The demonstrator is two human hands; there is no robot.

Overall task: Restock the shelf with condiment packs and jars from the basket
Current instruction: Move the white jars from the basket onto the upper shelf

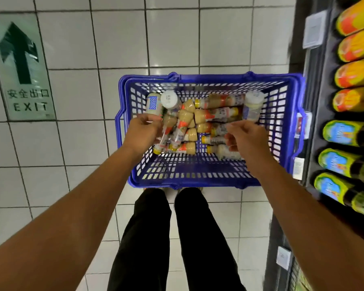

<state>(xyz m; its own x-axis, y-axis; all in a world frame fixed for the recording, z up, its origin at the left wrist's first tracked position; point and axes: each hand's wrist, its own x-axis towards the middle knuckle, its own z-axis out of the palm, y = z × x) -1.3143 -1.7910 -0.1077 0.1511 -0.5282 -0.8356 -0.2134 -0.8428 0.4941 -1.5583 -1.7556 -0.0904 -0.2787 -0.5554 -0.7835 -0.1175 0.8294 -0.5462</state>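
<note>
A blue plastic basket (210, 181) stands on the tiled floor in front of my feet. Several dressing bottles (216, 113) with creamy contents and yellow caps lie heaped inside, and white-capped jars (169, 99) stand at the back corners. My left hand (141, 133) reaches in at the left, fingers curled round a tilted bottle (166, 133). My right hand (247, 139) reaches in at the right, with thumb and fingers closing around a lying bottle (218, 130). The shelf (315, 114) runs along the right edge.
The shelf holds rows of yellow-orange bottles (355, 45) and dark bottles with green-blue labels (340, 133). White price tags (313, 30) hang on its edge. A green exit sign (23, 68) is stuck to the floor at left. My legs (172, 238) stand just behind the basket.
</note>
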